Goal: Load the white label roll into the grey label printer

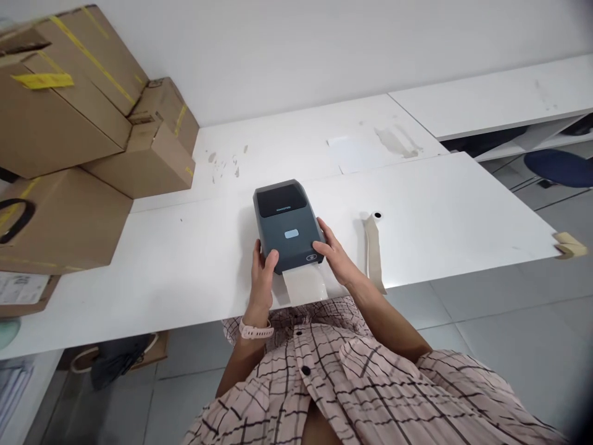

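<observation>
A dark grey label printer (288,232) rests on the white table (185,247), its lid closed. White label paper (306,284) sticks out of its front slot toward the table's near edge. My left hand (263,281) is closed on the printer's left front side, thumb near the front corner. On the opposite side, my right hand (338,256) grips the right front corner, thumb on top. Right of the printer lies a small paper roll (374,247), its strip unrolled toward the near edge.
Cardboard boxes (65,216) are stacked on the table's left side. A white sheet (349,154) lies behind the printer to the right. Padding covers the table's right corner (569,245). A blue stool (558,168) stands beyond it. Dark bags hang or lie below at left.
</observation>
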Demonstrator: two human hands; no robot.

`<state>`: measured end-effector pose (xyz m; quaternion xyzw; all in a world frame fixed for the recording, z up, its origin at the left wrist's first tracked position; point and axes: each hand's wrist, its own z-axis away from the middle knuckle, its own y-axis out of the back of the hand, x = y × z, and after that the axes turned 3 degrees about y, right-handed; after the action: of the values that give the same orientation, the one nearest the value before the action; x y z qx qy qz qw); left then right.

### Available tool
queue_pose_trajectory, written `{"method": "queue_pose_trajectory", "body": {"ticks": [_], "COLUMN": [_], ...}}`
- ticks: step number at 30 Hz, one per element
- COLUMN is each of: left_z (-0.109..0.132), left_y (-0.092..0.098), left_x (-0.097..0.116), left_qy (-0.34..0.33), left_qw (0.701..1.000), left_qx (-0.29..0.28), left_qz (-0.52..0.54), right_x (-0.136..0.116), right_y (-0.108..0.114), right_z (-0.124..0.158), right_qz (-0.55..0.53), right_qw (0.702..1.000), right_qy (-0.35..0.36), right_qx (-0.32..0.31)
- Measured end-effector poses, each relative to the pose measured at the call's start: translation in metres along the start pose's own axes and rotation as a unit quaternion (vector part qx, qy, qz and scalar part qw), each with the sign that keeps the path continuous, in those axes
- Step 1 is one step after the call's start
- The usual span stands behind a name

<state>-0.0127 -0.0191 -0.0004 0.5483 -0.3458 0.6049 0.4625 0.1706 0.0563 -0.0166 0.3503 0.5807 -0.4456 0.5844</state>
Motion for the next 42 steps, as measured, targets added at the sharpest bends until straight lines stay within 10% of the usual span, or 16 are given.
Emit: {"method": "queue_pose_trajectory", "body": {"ticks": [16, 22, 27, 34, 38, 42], "left_z": [0.0, 0.04, 0.06, 0.051, 0.051, 0.046], "left_y": [-0.002, 0.007, 0.0, -0.002, 0.014, 0.036], "left_x": [-0.012, -0.027, -0.028, -0.003, -0.012, -0.016], "left_qy": [-0.007, 0.062, 0.169, 0.179, 0.14, 0.058], "left_qw": [0.999, 0.992, 0.98, 0.971, 0.98, 0.997], "left_qx": [0.039, 0.097, -0.099, -0.14, -0.141, -0.001], "left_qz": [0.027, -0.051, 0.024, 0.075, -0.022, -0.06], "right_x": [0.022, 0.023, 0.03, 0.027, -0.006, -0.035], "right_y": [-0.005, -0.001, -0.004, -0.004, -0.01, -0.022], "right_z": [0.004, 0.003, 0.001, 0.004, 0.019, 0.024], "right_qz": [0.063, 0.028, -0.009, 0.051, 0.26, 0.433], "right_qw": [0.995, 0.998, 0.996, 0.991, 0.922, 0.798], "right_qy": [0.067, 0.057, 0.082, 0.109, 0.259, 0.414], "right_qx": [0.029, 0.022, 0.044, 0.058, 0.125, 0.058]}}
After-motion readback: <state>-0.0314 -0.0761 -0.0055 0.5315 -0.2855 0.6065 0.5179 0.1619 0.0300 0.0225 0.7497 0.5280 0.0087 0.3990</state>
